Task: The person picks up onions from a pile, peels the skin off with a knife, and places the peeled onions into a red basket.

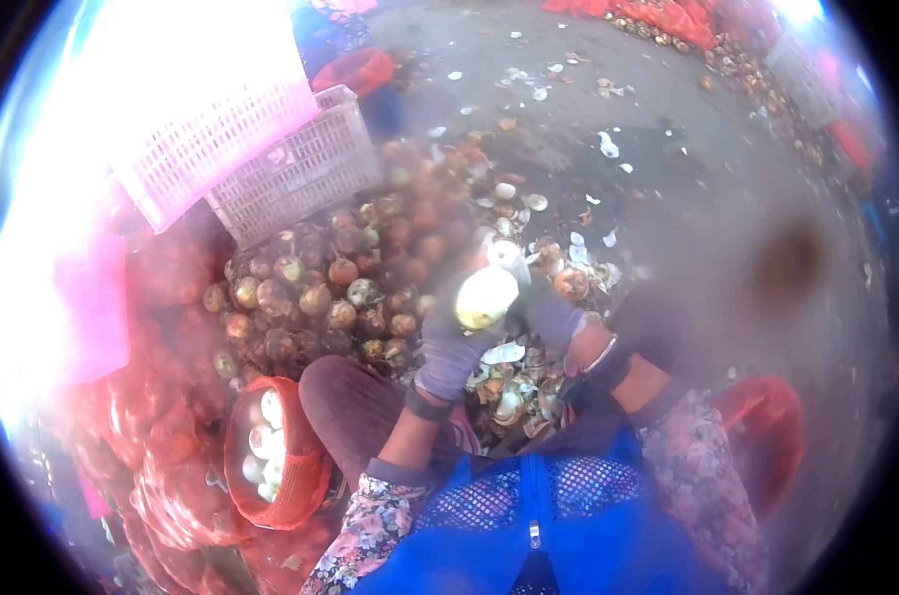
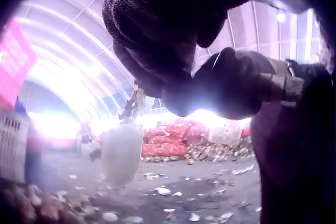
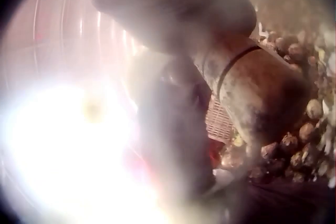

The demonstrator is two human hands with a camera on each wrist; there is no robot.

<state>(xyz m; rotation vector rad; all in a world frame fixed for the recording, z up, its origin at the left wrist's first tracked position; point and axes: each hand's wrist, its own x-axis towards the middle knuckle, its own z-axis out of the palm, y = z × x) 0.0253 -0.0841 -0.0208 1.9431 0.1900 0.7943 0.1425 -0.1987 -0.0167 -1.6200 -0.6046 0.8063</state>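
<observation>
Both hands wear dark greyish gloves and meet in front of the knees. My left hand (image 1: 451,342) holds a peeled white onion (image 1: 486,297). In the left wrist view the pale onion (image 2: 122,155) shows below the left glove (image 2: 152,29), with a stringy end at its top. Close beside it, my right hand (image 1: 554,319) grips a tool by its wooden handle (image 3: 262,85), which has a dark band. The same handle (image 2: 281,86) sticks out of the right glove in the left wrist view. The tool's other end is hidden by the gloves.
A heap of brown-skinned onions (image 1: 311,297) lies ahead and left, before white plastic crates (image 1: 296,164). Beside the left knee stands a red mesh-lined bucket (image 1: 311,486) with peeled onions. Red mesh sacks (image 1: 167,476) sit farther left. Peelings (image 1: 514,402) litter the floor between the legs.
</observation>
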